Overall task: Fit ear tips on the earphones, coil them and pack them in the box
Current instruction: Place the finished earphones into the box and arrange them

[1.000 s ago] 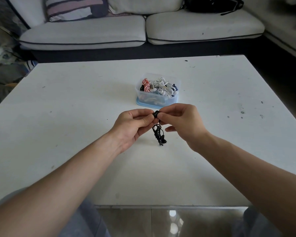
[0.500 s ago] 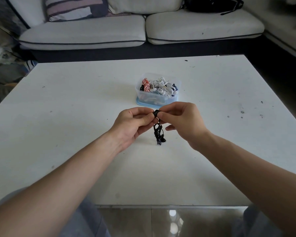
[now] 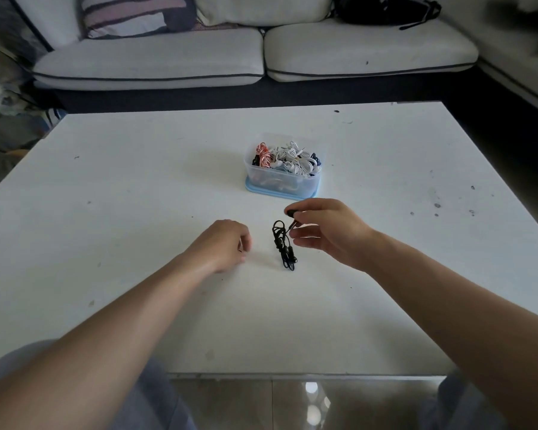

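- Earphones [image 3: 282,243], black and wired, hang as a loose bundle just right of the frame's centre in the head view. The bundle's lower end seems to touch the tabletop [image 3: 137,181].
- Right grip [image 3: 326,232] pinches one earbud [image 3: 291,213] between thumb and forefinger at the top of the bundle. Its other fingers spread loosely below.
- Left grip [image 3: 222,243] sits left of the bundle and apart from it, with the fingers curled under. Whether it pinches something tiny I cannot tell.
- Box [image 3: 281,181], clear plastic on a blue base, stands above the hands near mid-frame. It is already heaped with white, orange and dark coiled sets.
- Handling, as I judge it: the cable is very light and limp, so it will tangle and spring out of a coil. The buds are small, hard and smooth. They are best held by the bud's body for the fitting step, then by the gathered loops for packing.
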Tool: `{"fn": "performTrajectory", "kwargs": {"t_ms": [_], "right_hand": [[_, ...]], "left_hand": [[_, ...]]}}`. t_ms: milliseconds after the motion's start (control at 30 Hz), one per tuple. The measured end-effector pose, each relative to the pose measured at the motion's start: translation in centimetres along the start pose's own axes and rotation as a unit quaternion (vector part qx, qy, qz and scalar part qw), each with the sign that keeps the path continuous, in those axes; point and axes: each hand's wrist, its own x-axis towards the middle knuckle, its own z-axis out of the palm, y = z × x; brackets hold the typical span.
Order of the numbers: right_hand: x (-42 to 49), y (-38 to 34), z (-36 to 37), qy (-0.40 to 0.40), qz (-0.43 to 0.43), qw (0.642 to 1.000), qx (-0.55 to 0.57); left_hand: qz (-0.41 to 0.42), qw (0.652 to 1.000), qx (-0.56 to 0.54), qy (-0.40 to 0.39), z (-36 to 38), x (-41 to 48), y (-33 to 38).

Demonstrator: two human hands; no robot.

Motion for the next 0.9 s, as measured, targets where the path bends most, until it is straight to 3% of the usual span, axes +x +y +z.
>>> {"fn": "performTrajectory", "kwargs": {"t_ms": [200, 333, 533, 733, 800, 900], "right_hand": [[1.2, 0.7, -1.2, 0.037, 0.013, 0.999, 0.004], [1.9, 1.6, -2.1, 0.070, 0.004, 0.988, -0.140], [2.7, 2.8, -3.2, 0.116, -0.042, 0.896, -0.426], [2.6, 3.3, -3.2, 0.130, -0.095, 0.808, -0.566], [2.4, 3.1, -2.7, 0.122, -0.129, 0.804, -0.567], [2.1, 3.3, -1.8, 0.081, -0.112, 0.813, -0.565]], "left_hand": [[-0.017, 0.999, -0.038, 0.010, 0.3, 0.2, 1.1], [-0.010, 0.991, -0.132, 0.027, 0.3, 0.2, 2.1], [0.021, 0.982, -0.185, 0.022, 0.7, -0.5, 3.7], [0.006, 0.973, -0.231, 0.014, 1.2, -0.5, 3.8], [0.001, 0.972, -0.235, 0.024, 1.1, -0.5, 3.9], [-0.010, 0.967, -0.251, 0.039, 0.9, -0.4, 3.9]]}}
